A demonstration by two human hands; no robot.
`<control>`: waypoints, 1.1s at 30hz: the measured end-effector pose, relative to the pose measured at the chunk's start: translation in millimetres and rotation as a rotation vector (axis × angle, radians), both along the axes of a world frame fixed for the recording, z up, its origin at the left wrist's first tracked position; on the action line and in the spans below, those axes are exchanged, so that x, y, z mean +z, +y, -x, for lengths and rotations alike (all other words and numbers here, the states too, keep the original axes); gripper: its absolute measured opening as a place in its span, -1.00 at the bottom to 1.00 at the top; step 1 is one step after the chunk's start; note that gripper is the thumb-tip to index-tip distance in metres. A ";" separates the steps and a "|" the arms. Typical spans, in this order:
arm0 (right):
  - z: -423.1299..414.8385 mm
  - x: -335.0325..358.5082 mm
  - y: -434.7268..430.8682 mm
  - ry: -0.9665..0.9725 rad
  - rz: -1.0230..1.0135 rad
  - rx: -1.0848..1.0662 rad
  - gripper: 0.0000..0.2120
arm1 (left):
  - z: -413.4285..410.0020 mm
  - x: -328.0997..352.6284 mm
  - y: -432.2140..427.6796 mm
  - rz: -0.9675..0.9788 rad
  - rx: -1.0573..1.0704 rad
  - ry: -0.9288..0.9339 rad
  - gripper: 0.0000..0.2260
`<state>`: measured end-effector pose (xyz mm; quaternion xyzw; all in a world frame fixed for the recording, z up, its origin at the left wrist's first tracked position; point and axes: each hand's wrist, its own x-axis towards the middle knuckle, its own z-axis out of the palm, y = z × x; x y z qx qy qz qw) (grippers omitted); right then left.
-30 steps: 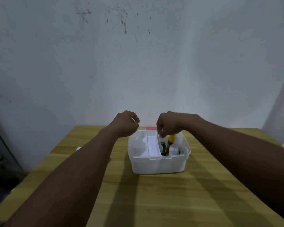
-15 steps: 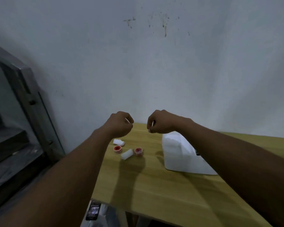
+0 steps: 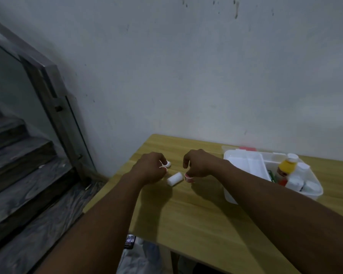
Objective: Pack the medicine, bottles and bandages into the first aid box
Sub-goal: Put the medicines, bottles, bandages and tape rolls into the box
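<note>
At the far left of the scene, dark stone-like stairs and a metal-framed glass panel stand beside the wooden table. On its smooth, pale-grained top, near the left edge, the left hand is curled down over a small tape roll with a red core; the fingers are narrow around it, but whether they already grip it I cannot tell. Just beyond the knuckles lies a small white bandage roll. Between the two hands a second white bandage roll lies on its side, touched by neither. The right hand pinches another red-cored tape roll between thumb and fingertips, at the table surface.

To the right stands the first aid box, white plastic, open, with a white tray in its left part and bottles upright in its right part, one yellow.

I judge the bandage rolls to be light, soft and easy to crush, so the best hold is gentle, around the middle. The tape rolls look stiff and light; the rim gives a sure hold.
</note>
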<state>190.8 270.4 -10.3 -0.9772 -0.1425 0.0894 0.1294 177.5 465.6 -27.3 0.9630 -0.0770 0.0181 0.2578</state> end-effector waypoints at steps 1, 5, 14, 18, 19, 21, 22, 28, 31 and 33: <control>-3.4 -2.3 -0.1 0.003 0.012 0.000 -0.62 | -0.3 -3.5 -2.6 -0.004 -0.016 -0.008 -0.80; -16.6 -9.7 1.1 0.068 0.022 0.003 -0.59 | 1.9 -6.7 -14.6 -0.011 -0.085 0.021 -0.61; -24.7 -3.7 1.4 0.133 -0.002 -0.011 -0.63 | 1.2 -30.4 -26.2 -0.090 -0.078 -0.004 -0.62; -26.1 -5.2 2.8 0.148 -0.032 -0.016 -0.72 | 1.0 -42.4 -29.6 -0.117 -0.049 -0.037 -0.71; -26.1 -5.8 3.8 0.149 -0.036 -0.017 -0.73 | 0.8 -42.6 -28.8 -0.115 -0.052 -0.035 -0.72; -26.5 -6.0 5.5 0.145 -0.042 -0.018 -0.76 | 0.2 -39.5 -24.0 -0.101 -0.069 -0.025 -0.72; -27.0 -5.4 6.5 0.138 -0.045 -0.018 -0.77 | -0.7 -36.6 -20.1 -0.078 -0.071 -0.032 -0.71; -35.1 -0.5 13.5 0.134 -0.060 -0.030 -0.78 | -23.8 -8.7 22.6 -0.064 0.040 -0.140 -0.67; -34.2 1.2 12.6 0.299 0.010 -0.016 -0.68 | -43.0 -4.6 30.4 -0.074 0.029 -0.117 -0.80; -33.2 -3.6 12.9 0.375 0.078 0.001 -0.63 | -56.2 -6.8 28.4 -0.065 0.022 -0.088 -0.84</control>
